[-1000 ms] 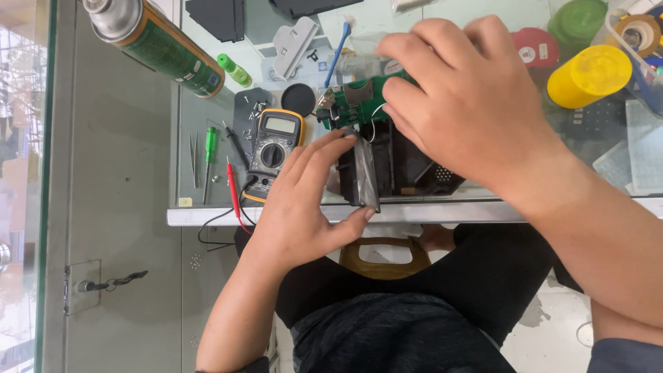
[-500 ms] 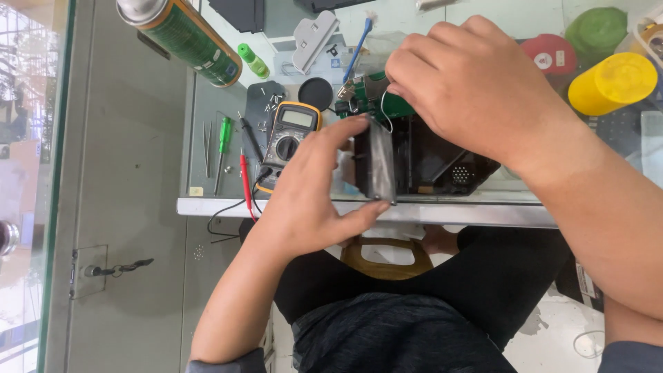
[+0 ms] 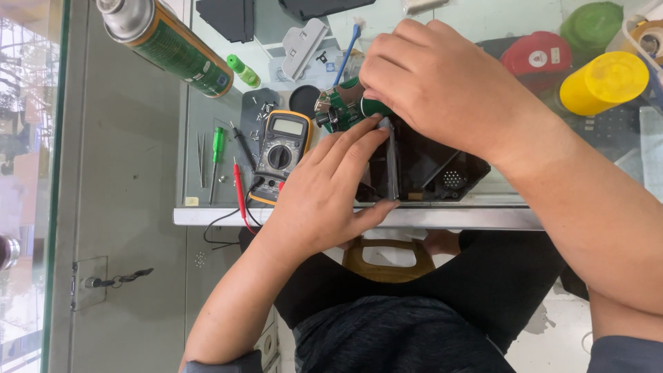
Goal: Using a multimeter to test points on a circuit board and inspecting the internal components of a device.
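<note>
- Green circuit board (image 3: 343, 110) sits at the top edge of a black plastic housing (image 3: 428, 166), which rests on the glass-topped bench (image 3: 359, 218) near its front edge.
- Right hand (image 3: 442, 86) lies over the board from above, fingers curled down and closed on its right end; the fingertips themselves are hidden under the hand.
- Left hand (image 3: 331, 186) reaches in from below, fingers stretched almost straight with their tips touching the board's lower edge, thumb pressed along the housing's front left corner. It steadies rather than grips; the fingers are not closed around anything.
- Yellow-cased multimeter (image 3: 280, 152) with a black dial lies just left of the left hand, its red probe (image 3: 239, 190) and black probe (image 3: 243, 145) beside it.
- Green-handled screwdriver (image 3: 217, 159) and metal tweezers (image 3: 201, 159) lie further left, parallel to each other.
- Small loose screws (image 3: 259, 114) are scattered above the multimeter, near a round black cap (image 3: 304, 100).
- Spray can (image 3: 166, 43) with a dark green label banded in orange and a silver top lies tilted at the upper left; a small green bottle (image 3: 243, 70) is just beside its base.
- Blue-handled brush (image 3: 349, 48) leans above the board.
- Yellow cylindrical container (image 3: 602, 83), a red round lid with a white label (image 3: 537, 55) and a green round lid (image 3: 590, 24) stand at the upper right, well apart from the hands.
</note>
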